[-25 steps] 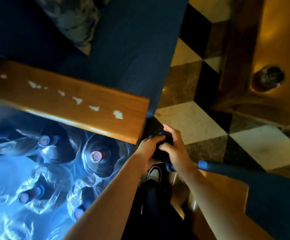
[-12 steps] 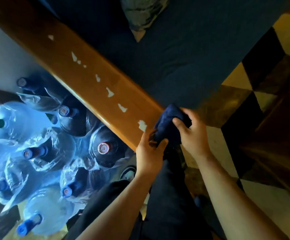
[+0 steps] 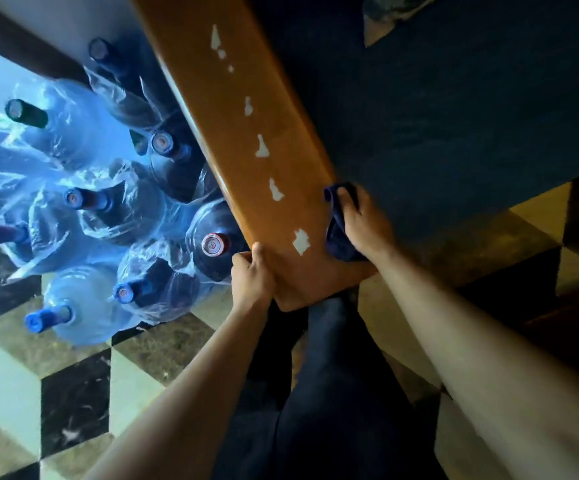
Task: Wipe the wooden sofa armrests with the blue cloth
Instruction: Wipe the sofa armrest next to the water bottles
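Soft and limp, the blue cloth (image 3: 337,233) should bunch easily, best held as a wad under a flat palm. It sits at the wooden armrest's (image 3: 246,140) 4 o'clock edge, clutched by the right hand (image 3: 364,225). At 7 o'clock, the left hand (image 3: 251,278) curls around the armrest's near corner.

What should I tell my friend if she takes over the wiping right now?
Left hand: gripping the near end of the wooden armrest, no cloth in it.
Right hand: fingers closed on the blue cloth, pressed to the armrest's seat-side edge near its end.
Done: cannot tell how much is wiped.
Left: sweep the cloth along the armrest's top, past the pale chipped patches.
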A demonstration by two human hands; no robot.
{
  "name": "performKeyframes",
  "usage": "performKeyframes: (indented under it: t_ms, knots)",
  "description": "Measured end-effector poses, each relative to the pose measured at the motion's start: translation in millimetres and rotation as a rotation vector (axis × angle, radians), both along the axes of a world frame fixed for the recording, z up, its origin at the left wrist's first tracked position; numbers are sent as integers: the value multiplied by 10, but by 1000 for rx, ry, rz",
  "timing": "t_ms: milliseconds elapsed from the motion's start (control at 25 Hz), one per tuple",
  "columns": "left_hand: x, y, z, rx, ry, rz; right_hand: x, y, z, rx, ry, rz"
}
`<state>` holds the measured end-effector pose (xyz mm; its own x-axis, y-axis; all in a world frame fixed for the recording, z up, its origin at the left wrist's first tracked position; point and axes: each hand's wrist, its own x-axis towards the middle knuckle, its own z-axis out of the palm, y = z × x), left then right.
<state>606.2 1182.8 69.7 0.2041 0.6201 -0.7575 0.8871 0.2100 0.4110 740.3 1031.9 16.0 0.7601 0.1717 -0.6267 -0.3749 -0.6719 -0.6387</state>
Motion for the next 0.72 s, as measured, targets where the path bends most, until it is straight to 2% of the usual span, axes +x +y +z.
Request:
performKeyframes:
  t_ms: [80,160,320,440,520,720]
  knots:
    - [-29,111,-94,-38,-41,92,158,197,-49,44,-93,49]
    - [-84,217,-161,-83,-78,189,24,256,-33,40,-280,183]
    - [-133,328,-224,-197,-125,289,-575,-122,74,-224,-629,547]
    - [-140,389,-287,-252,-135,297,-1119,-221,163,-408,-678,726]
    - [-182,443,-314,-294,-140,305,-1427,-2,171,-482,-705,743]
    - [-309,569,-376,-306,-162,330,-1450,905,55,-464,-782,754]
